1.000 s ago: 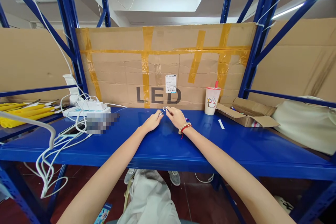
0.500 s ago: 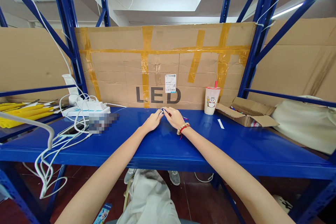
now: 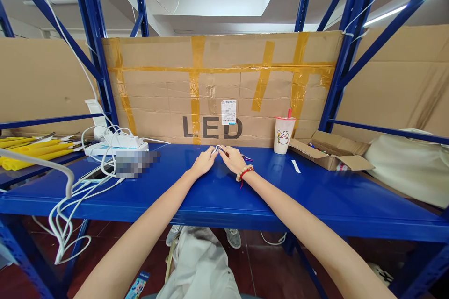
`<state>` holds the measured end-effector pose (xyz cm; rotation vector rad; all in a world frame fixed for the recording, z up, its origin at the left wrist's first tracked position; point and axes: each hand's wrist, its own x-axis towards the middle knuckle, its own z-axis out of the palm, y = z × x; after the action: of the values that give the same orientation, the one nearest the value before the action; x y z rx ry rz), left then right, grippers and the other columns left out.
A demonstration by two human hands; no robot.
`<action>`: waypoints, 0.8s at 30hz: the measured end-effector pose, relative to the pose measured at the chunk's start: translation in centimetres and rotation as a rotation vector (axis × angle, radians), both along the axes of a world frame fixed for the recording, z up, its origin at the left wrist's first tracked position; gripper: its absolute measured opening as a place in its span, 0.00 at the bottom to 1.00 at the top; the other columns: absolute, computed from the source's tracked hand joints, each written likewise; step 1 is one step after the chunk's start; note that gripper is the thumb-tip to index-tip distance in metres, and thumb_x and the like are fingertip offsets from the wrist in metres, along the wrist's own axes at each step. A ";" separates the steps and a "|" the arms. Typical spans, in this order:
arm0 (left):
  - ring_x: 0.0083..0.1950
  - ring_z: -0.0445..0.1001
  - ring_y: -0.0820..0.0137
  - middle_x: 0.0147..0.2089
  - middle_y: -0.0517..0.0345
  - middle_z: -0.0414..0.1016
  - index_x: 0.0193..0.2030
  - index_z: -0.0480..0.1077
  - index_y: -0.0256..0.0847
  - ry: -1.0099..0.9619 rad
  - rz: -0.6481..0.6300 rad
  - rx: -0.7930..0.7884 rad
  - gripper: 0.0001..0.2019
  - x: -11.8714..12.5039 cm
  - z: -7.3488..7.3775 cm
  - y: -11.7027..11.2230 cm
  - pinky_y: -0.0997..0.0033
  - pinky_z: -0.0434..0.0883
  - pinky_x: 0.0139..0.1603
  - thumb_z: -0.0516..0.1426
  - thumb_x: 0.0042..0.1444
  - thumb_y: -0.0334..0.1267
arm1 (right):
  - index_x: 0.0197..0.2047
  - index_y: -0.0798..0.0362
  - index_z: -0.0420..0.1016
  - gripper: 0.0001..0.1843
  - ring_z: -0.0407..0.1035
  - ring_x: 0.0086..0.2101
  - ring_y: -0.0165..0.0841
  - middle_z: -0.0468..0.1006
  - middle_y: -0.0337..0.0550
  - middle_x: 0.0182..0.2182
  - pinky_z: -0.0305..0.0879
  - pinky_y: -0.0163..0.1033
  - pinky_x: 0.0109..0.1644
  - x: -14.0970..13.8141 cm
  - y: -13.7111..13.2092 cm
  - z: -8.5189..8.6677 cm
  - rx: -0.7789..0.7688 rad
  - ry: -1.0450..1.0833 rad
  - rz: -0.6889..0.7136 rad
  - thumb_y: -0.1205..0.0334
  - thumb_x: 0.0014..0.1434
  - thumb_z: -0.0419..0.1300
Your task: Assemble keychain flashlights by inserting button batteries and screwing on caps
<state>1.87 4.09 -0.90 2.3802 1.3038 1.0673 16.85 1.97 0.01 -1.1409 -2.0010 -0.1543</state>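
Observation:
My left hand (image 3: 203, 160) and my right hand (image 3: 232, 159) meet over the middle of the blue shelf top (image 3: 210, 196). Their fingers are closed, fingertips almost touching. A small white loop-shaped piece (image 3: 217, 148) shows between the fingertips, pinched from both sides; its exact kind is too small to make out. Beside my right hand, the end of a purple pen (image 3: 247, 158) sticks out to the right. Whether that hand holds the pen or it lies behind the hand, I cannot tell. A beaded bracelet with red string circles my right wrist.
White cables and a power strip (image 3: 115, 145) crowd the left side, near yellow-handled tools (image 3: 38, 152). On the right stand a paper cup with a red straw (image 3: 283, 135), a white paper strip (image 3: 295, 166) and an open cardboard box (image 3: 333, 149). A cardboard sheet (image 3: 157, 98) closes the back.
Both hands stay in nearly the same place; the fingertips have shifted slightly around the small white piece. The whole view has moved a little.

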 end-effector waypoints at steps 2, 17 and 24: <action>0.35 0.73 0.64 0.28 0.60 0.71 0.38 0.61 0.45 0.055 0.060 -0.003 0.10 -0.2 0.3 -0.3 0.70 0.64 0.33 0.43 0.62 0.45 | 0.36 0.55 0.72 0.13 0.63 0.27 0.30 0.71 0.41 0.26 0.56 0.34 0.32 0.0 0.1 -0.1 -0.010 -0.003 0.012 0.62 0.64 0.47; 0.45 0.70 0.63 0.41 0.53 0.72 0.42 0.62 0.41 0.168 0.130 0.029 0.08 -0.7 0.0 0.2 0.66 0.68 0.43 0.54 0.55 0.36 | 0.45 0.48 0.76 0.14 0.71 0.42 0.37 0.79 0.42 0.39 0.64 0.38 0.41 0.7 0.0 0.3 -0.231 -0.147 -0.119 0.58 0.61 0.52; 0.47 0.69 0.63 0.42 0.54 0.70 0.43 0.62 0.41 0.221 0.215 0.012 0.08 -0.8 0.5 -0.4 0.65 0.67 0.44 0.52 0.56 0.34 | 0.40 0.50 0.79 0.12 0.72 0.39 0.41 0.79 0.47 0.38 0.63 0.40 0.35 2.2 0.3 0.6 -0.289 -0.198 -0.460 0.59 0.55 0.58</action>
<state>1.05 3.67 -0.42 2.4672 1.6640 0.8839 19.07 2.30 0.65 -1.8263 -1.9383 -0.2236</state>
